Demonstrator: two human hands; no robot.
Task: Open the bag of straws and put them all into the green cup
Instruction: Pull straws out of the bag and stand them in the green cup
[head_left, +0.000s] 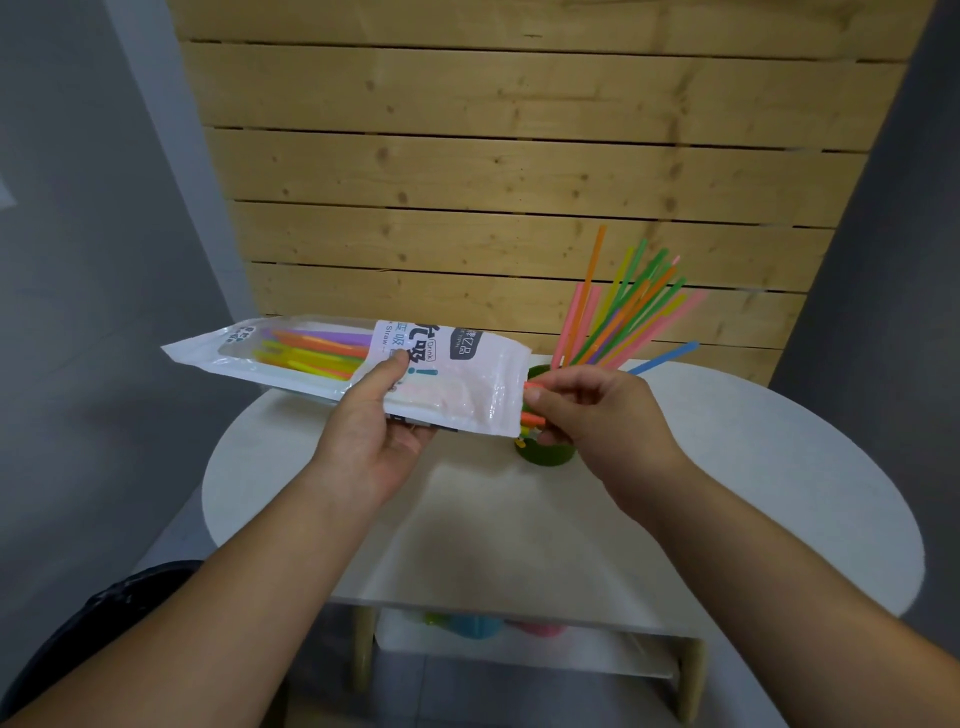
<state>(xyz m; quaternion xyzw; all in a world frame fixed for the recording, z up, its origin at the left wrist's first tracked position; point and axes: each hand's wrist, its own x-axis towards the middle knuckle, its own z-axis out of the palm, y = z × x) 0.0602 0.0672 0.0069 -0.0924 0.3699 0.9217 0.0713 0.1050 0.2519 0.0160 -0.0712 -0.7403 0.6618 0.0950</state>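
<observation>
The bag (363, 364) lies lengthwise left to right, gripped by the left hand (371, 431), its open mouth at the right hand (587, 410), which pinches what look like orange straw ends (535, 402) above the green cup (545, 454)

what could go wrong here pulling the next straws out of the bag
The right hand works right over the green cup, so it may bump the cup or the leaning straws and tip them. The left hand holds the bag nearly level, so loose straws might slide out onto the table.
</observation>
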